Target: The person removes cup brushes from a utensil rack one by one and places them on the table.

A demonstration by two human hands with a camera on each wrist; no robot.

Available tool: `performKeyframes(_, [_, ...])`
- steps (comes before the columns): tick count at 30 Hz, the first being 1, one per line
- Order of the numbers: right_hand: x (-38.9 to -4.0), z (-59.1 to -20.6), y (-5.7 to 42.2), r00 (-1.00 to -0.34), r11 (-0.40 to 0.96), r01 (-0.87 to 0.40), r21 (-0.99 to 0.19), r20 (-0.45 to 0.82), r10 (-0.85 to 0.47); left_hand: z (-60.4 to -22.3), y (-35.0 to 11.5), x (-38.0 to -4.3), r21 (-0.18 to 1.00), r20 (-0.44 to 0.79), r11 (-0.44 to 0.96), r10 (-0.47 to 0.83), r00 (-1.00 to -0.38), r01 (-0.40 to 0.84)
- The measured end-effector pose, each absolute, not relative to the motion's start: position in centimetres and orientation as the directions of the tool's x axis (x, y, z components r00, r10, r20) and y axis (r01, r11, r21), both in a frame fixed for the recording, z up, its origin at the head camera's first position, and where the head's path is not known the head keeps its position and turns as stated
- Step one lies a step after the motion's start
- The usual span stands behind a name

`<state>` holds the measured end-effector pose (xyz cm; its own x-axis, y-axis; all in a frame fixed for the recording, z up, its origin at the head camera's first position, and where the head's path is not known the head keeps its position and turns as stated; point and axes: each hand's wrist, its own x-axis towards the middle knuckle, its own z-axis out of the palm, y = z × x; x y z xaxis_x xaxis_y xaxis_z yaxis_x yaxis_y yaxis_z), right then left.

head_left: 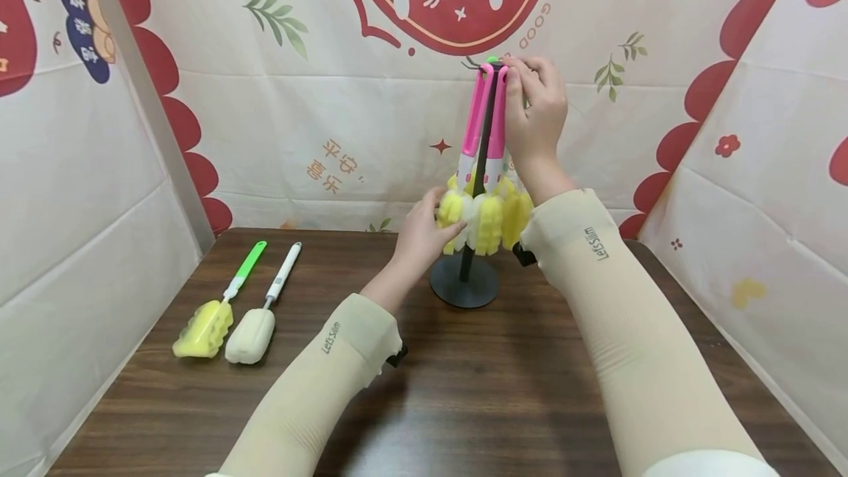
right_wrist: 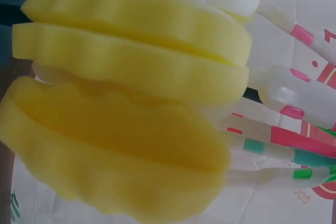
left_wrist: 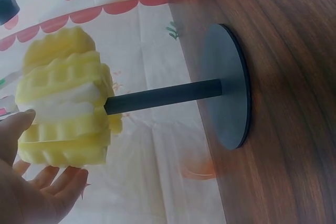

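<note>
Several sponge cup brushes with pink handles (head_left: 474,120) hang heads down around a black stand (head_left: 467,271). Their yellow and white sponge heads (left_wrist: 63,87) cluster about its pole. My left hand (head_left: 424,230) holds the cluster from the left, thumb on the front and fingertips along the side of a yellow sponge. Up at the stand's top, my right hand (head_left: 539,105) pinches a cup brush's handle end; its fingers partly cover that handle. The right wrist view shows a yellow sponge head (right_wrist: 121,150) close up, with pink, teal and green handle parts beyond; the hand's grip is out of that view.
On the table's left lie two more cup brushes, one with a green handle and yellow sponge (head_left: 204,328), one white (head_left: 252,333). The stand's round base (head_left: 464,293) rests on the wooden table (head_left: 464,403). Printed cloth (head_left: 384,109) hangs behind and at both sides.
</note>
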<state>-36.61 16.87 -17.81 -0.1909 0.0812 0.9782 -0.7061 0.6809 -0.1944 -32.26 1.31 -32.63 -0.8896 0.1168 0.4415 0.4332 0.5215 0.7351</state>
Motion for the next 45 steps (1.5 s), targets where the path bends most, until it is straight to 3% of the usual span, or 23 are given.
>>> performKeyframes(10, [-37.3, -18.0, 16.9, -0.110, 0.731, -0.672, -0.121, 0.992, 0.064, -32.8, 0.9, -32.2, 0.725, 0.481, 0.507, 0.111, -0.870, 0.465])
performKeyframes(24, [-37.0, -18.0, 16.8, -0.147, 0.715, -0.682, -0.156, 0.986, 0.076, -32.8, 0.3, -32.0, 0.721, 0.494, 0.512, 0.091, -0.865, 0.466])
performKeyframes(31, [-37.0, -18.0, 16.7, -0.116, 0.733, -0.668, -0.125, 0.991, 0.063, -32.5, 0.1, -31.8, 0.716, 0.512, 0.513, 0.076, -0.856, 0.474])
performKeyframes(45, [-37.0, -18.1, 16.8, -0.123, 0.727, -0.673, -0.137, 0.990, 0.072, -32.6, -0.2, -31.5, 0.741, 0.527, 0.470, 0.037, -0.849, 0.480])
